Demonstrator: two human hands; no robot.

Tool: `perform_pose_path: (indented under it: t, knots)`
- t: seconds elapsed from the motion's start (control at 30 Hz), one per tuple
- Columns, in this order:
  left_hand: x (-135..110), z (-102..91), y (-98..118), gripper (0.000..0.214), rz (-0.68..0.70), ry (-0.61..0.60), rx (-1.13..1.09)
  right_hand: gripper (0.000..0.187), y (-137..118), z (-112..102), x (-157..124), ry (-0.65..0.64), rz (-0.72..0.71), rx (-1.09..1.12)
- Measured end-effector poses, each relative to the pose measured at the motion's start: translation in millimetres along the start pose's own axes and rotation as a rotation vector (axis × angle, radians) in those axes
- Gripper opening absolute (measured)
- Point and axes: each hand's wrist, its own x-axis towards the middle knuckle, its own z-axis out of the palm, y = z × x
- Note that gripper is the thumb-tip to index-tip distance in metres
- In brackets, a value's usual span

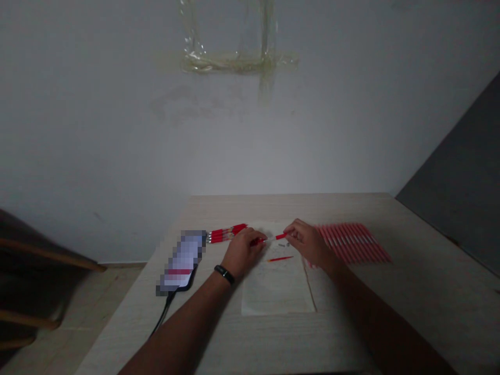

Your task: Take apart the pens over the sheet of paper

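Observation:
My left hand [244, 250] and my right hand [308, 242] meet over a white sheet of paper [277, 286] on the pale wooden table [410, 291]. Both hands are closed on the two ends of one red pen [273, 238], held just above the paper. A thin red refill [280, 259] lies on the paper below the hands, with small dark parts [284, 244] beside it. A black band sits on my left wrist.
Several red pens [226, 234] lie in a bunch left of my hands. A neat row of several more red pens [353, 242] lies to the right. A phone [183, 263] with a black cable rests at the left. A wooden chair [35, 281] stands off the table's left edge.

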Motion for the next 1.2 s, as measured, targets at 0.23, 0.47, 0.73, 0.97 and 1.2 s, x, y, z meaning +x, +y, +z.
perform_pose_path:
  t: [0.23,0.47,0.73,0.97,1.2]
  knots:
    - [-0.2,-0.2,0.1,0.014,0.027,-0.008,-0.023,0.019,0.9,-2.3,0.0,-0.044,-0.027,0.007]
    - [-0.1,-0.9,0.4,0.013,0.020,-0.010,-0.024,0.004,-4.0,-3.1,-0.3,-0.068,-0.033,-0.030]
    - [0.5,-3.6,4.0,0.013,0.027,-0.026,-0.046,0.007,-1.9,-2.9,-0.9,-0.082,-0.049,-0.005]
    - [1.6,-3.7,3.7,0.012,0.018,-0.027,-0.027,0.020,-2.2,-4.2,0.3,-0.144,-0.136,-0.030]
    - [1.8,-3.6,3.7,0.012,0.017,-0.026,-0.039,0.012,-1.0,-1.4,-0.6,-0.085,-0.073,0.004]
